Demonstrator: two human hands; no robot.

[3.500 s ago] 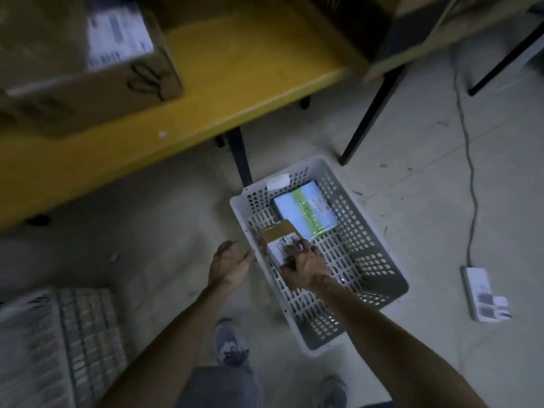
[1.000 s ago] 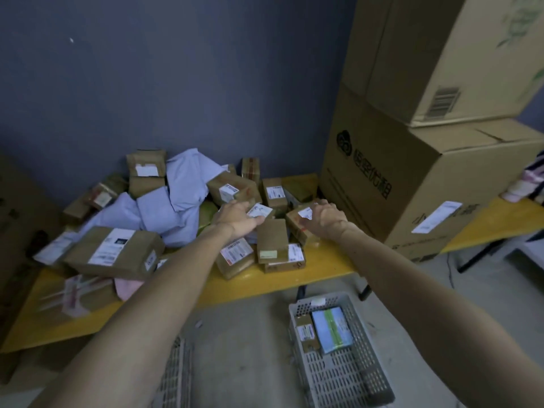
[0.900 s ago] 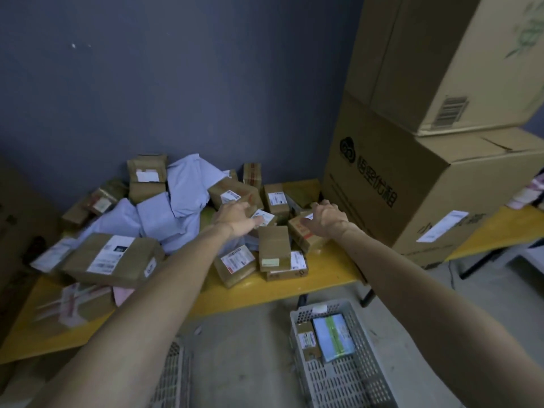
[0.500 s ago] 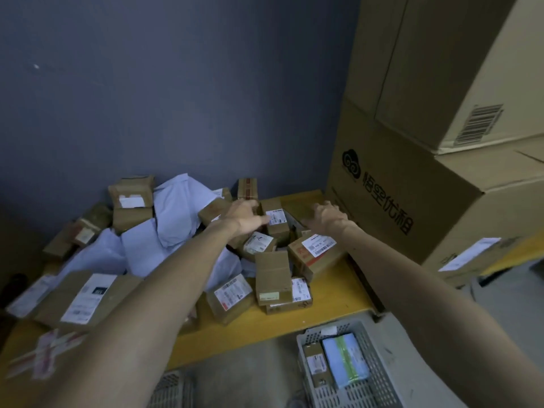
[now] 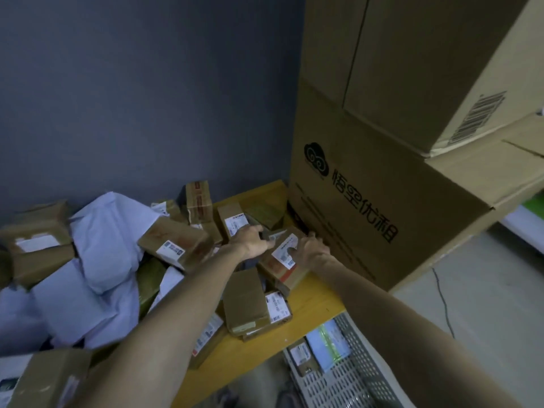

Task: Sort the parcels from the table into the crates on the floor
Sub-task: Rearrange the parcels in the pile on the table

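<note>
Brown parcels and white mailer bags lie heaped on the yellow table. Both arms reach into the heap near the big carton. My right hand grips the right edge of a brown box with a white label, thumb on the label. My left hand has its fingers curled over the same box's far left corner. The box sits tilted on other parcels. Below the table edge stands the white slotted crate, holding a small brown box and a blue-green packet.
Two large cartons stand stacked at the table's right end, the lower printed carton just right of my right hand and the upper carton above it. A dark wall runs behind the heap. A cable lies on the floor at right.
Earlier my right hand set a small box in the crate. Both arms have since reached up to the table, gone deeper into the heap, and closed round the labelled box.
</note>
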